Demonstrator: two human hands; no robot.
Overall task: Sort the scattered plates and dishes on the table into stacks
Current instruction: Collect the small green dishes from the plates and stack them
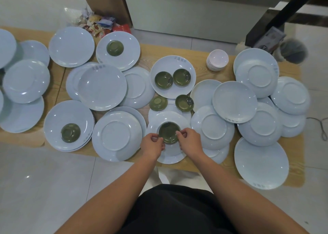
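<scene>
Several pale blue plates lie scattered over a low wooden table (292, 155), some upright, some upside down. Small green dishes sit among them. One green dish (168, 132) rests on an upside-down plate (170, 155) at the near edge. My left hand (154, 144) pinches its left rim and my right hand (189, 140) pinches its right rim. Two green dishes (163, 80) (181, 77) sit side by side on a plate behind. Two more (158, 103) (184, 103) lie just beyond my hands. Others rest on plates at the left (70, 132) and back (115, 48).
A stack of small white bowls (217, 60) stands at the back right. Snack wrappers (99, 25) lie behind the table next to a cardboard box (106, 1). A white appliance (195, 11) stands behind. Tiled floor surrounds the table.
</scene>
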